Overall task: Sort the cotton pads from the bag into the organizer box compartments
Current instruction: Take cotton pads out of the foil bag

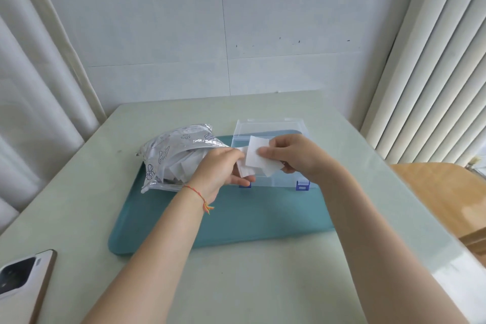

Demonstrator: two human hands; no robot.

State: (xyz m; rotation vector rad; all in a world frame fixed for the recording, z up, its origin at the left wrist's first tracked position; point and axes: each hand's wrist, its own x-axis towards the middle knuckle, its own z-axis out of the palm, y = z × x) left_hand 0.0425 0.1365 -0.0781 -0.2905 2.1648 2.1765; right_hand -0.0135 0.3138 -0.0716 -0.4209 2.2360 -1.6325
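Observation:
A crinkled clear plastic bag [171,155] with blue prints lies on the left of the teal mat, full of white cotton pads. To its right stands the clear organizer box [271,129] with blue latches, lid open toward the wall. My left hand [221,168] holds a few white cotton pads [243,169] just right of the bag's mouth. My right hand [292,156] pinches a square cotton pad [256,152] over the box's left front part. The box's compartments are mostly hidden behind my hands.
A teal mat [236,221] covers the middle of the pale table [249,284]. A phone [21,281] lies at the near left corner. Curtains hang left and right, and a wooden chair [447,192] stands at the right edge.

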